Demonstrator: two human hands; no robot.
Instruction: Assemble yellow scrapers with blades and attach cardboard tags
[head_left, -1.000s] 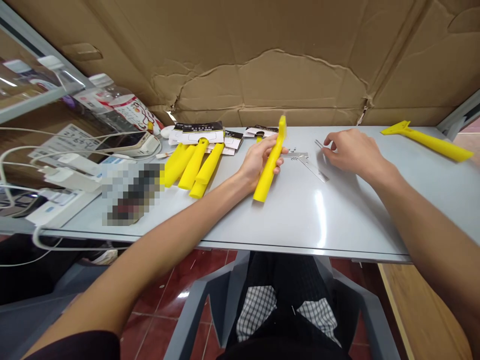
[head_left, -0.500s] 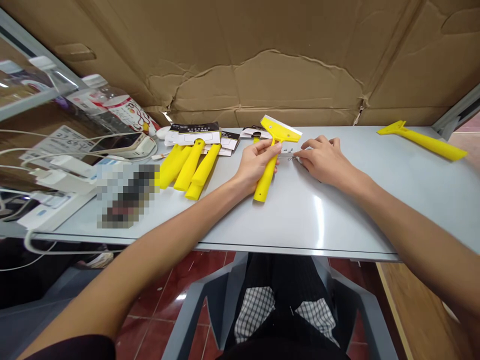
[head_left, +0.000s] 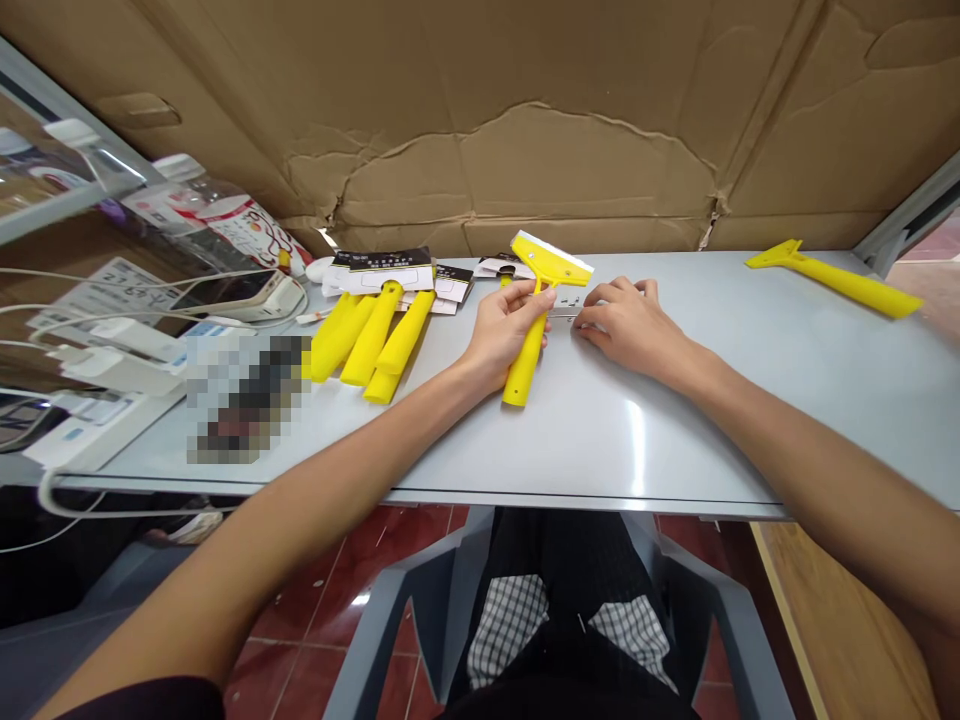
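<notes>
My left hand (head_left: pixel 504 335) is wrapped round the neck of a yellow scraper (head_left: pixel 526 365), whose wide head with a pale blade edge points away from me. Just right of it, my right hand (head_left: pixel 626 325) rests low over the grey table, fingers bent down beside some small screws (head_left: pixel 571 301) and a thin metal piece (head_left: pixel 559 318). Whether those fingertips pinch anything is too small to tell. Several yellow handles (head_left: pixel 375 335) with black and white cards (head_left: pixel 382 270) lie to the left.
Another yellow scraper (head_left: pixel 847 280) lies at the right of the table (head_left: pixel 712 460). On the left are a phone (head_left: pixel 232 292), a white power strip (head_left: pixel 97 430), cables and plastic bottles (head_left: pixel 217 210). A cardboard sheet (head_left: pixel 585 160) stands behind.
The whole view has shifted slightly. My right hand has moved a little over the small metal parts, its fingers still bent. My left hand keeps the scraper in nearly the same pose.
</notes>
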